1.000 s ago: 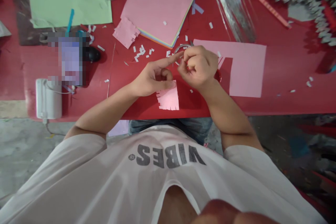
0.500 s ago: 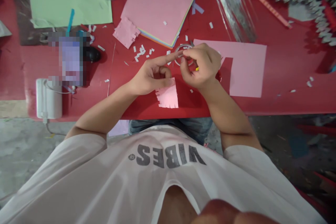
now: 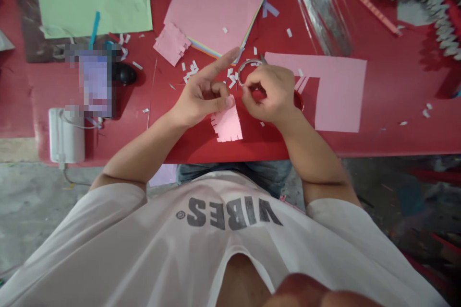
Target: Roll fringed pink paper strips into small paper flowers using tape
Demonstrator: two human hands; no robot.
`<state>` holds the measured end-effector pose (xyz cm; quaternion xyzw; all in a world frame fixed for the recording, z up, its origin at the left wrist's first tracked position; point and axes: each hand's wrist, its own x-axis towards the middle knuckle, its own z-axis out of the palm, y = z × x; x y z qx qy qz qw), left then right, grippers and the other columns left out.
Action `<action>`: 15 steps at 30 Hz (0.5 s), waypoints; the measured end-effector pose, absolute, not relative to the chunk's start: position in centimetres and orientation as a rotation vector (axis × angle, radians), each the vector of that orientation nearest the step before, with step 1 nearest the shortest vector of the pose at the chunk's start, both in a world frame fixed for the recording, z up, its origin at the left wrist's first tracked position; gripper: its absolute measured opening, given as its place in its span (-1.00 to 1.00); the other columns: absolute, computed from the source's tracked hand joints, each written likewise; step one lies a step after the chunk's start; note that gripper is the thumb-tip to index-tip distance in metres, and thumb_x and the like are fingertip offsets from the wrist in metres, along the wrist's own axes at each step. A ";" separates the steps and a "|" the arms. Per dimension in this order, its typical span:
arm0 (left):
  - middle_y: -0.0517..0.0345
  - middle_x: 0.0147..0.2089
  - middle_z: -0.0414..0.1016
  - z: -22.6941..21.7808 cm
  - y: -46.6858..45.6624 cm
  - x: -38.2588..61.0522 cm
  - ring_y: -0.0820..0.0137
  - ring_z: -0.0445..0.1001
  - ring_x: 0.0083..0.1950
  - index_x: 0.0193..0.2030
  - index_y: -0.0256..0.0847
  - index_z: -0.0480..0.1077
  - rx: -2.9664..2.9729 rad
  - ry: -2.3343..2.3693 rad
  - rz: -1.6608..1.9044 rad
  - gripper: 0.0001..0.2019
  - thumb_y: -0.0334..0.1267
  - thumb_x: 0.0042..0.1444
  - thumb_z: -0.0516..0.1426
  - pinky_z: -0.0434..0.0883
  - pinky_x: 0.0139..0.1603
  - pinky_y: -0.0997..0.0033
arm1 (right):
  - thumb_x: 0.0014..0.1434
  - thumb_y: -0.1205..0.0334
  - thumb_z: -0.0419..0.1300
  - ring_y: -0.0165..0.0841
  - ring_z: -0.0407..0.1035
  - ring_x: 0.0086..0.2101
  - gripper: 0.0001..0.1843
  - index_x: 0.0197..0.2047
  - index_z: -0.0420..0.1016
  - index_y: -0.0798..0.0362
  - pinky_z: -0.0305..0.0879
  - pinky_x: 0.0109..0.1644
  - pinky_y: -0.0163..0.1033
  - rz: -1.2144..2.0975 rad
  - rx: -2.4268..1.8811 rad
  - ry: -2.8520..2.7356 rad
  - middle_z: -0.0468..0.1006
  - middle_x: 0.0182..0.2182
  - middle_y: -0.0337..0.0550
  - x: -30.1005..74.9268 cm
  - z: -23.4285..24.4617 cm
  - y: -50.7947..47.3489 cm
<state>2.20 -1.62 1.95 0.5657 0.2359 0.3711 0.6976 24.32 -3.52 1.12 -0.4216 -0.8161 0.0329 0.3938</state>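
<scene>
Over the red tabletop (image 3: 259, 146): left hand (image 3: 201, 100) pinches the top corner of a fringed pink paper square (image 3: 226, 124) with thumb and bent fingers, index extended. Right hand (image 3: 270, 93) has fingers curled closed on a thin metal loop (image 3: 246, 64); its lower end is hidden. Firm, close grips suit this fine handwork.

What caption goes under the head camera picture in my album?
Over a red table, left hand touches fringed pink paper, right hand holds a thin ring.
</scene>
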 end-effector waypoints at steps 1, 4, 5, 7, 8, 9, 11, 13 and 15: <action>0.38 -0.52 0.45 1.8 -1.5 2.1 0.56 0.38 -0.59 0.48 0.12 0.15 1.265 0.537 0.859 -0.09 -0.13 0.03 0.44 0.30 -0.61 0.56 | 0.38 0.22 0.09 -0.34 0.45 -0.28 -0.95 -0.17 0.35 -0.06 0.41 -0.15 -0.14 0.107 -1.057 -2.130 0.52 -0.33 -0.25 24.3 1.2 -3.5; 0.37 -0.50 0.43 1.5 -1.1 1.9 0.56 0.41 -0.55 0.47 0.11 0.18 1.290 0.564 0.918 -0.11 -0.14 0.02 0.44 0.28 -0.61 0.58 | 0.38 0.27 0.03 -0.32 0.45 -0.23 -0.86 -0.21 0.37 -0.08 0.39 -0.15 -0.12 0.099 -0.983 -2.237 0.52 -0.26 -0.24 24.0 1.3 -3.3; 0.37 -0.50 0.43 1.4 -1.0 1.9 0.55 0.42 -0.54 0.47 0.09 0.17 1.301 0.574 0.927 -0.11 -0.14 0.02 0.43 0.28 -0.60 0.58 | 0.39 0.29 0.00 -0.31 0.46 -0.21 -0.83 -0.21 0.37 -0.08 0.40 -0.14 -0.11 0.110 -0.955 -2.232 0.52 -0.24 -0.24 23.9 1.3 -3.3; 0.36 -0.51 0.41 1.4 -1.0 1.9 0.53 0.43 -0.53 0.48 0.07 0.15 1.327 0.585 0.928 -0.11 -0.14 0.03 0.42 0.29 -0.59 0.56 | 0.39 0.28 -0.03 -0.29 0.47 -0.16 -0.82 -0.19 0.37 -0.09 0.43 -0.11 -0.08 0.187 -0.940 -2.170 0.52 -0.20 -0.22 23.8 1.4 -3.3; 0.36 -0.51 0.41 1.5 -1.0 1.9 0.53 0.43 -0.54 0.48 0.07 0.15 1.339 0.582 0.926 -0.10 -0.14 0.03 0.42 0.29 -0.59 0.55 | 0.39 0.25 -0.02 -0.29 0.47 -0.16 -0.85 -0.16 0.36 -0.10 0.45 -0.11 -0.08 0.242 -0.962 -2.128 0.52 -0.19 -0.21 23.7 1.5 -3.4; 0.36 -0.51 0.41 1.5 -1.1 2.0 0.53 0.41 -0.55 0.48 0.08 0.15 1.349 0.574 0.924 -0.10 -0.14 0.03 0.42 0.29 -0.59 0.54 | 0.39 0.21 0.01 -0.29 0.47 -0.19 -0.88 -0.14 0.36 -0.12 0.46 -0.11 -0.08 0.297 -1.002 -2.081 0.53 -0.19 -0.21 23.7 1.6 -3.5; 0.36 -0.52 0.42 1.6 -1.2 2.1 0.55 0.35 -0.59 0.48 0.10 0.17 1.361 0.555 0.915 -0.12 -0.14 0.03 0.41 0.28 -0.60 0.53 | 0.40 0.12 0.07 -0.33 0.46 -0.28 -0.91 -0.08 0.36 -0.14 0.49 -0.16 -0.10 0.388 -1.089 -1.988 0.54 -0.20 -0.22 23.7 1.8 -3.8; 0.37 -0.53 0.41 1.7 -1.4 2.2 0.58 0.29 -0.63 0.47 0.11 0.19 1.371 0.539 0.905 -0.13 -0.15 0.03 0.41 0.26 -0.62 0.54 | 0.40 0.04 0.10 -0.37 0.44 -0.36 -0.86 -0.06 0.36 -0.13 0.50 -0.22 -0.14 0.443 -1.134 -1.907 0.53 -0.24 -0.24 23.6 2.0 -4.0; 0.38 -0.54 0.41 1.8 -1.6 2.3 0.58 0.27 -0.63 0.47 0.12 0.20 1.389 0.538 0.889 -0.14 -0.16 0.03 0.41 0.25 -0.62 0.54 | 0.40 -0.04 0.12 -0.40 0.44 -0.38 -0.79 -0.12 0.35 -0.09 0.51 -0.24 -0.16 0.473 -1.143 -1.844 0.52 -0.29 -0.26 23.6 2.0 -4.1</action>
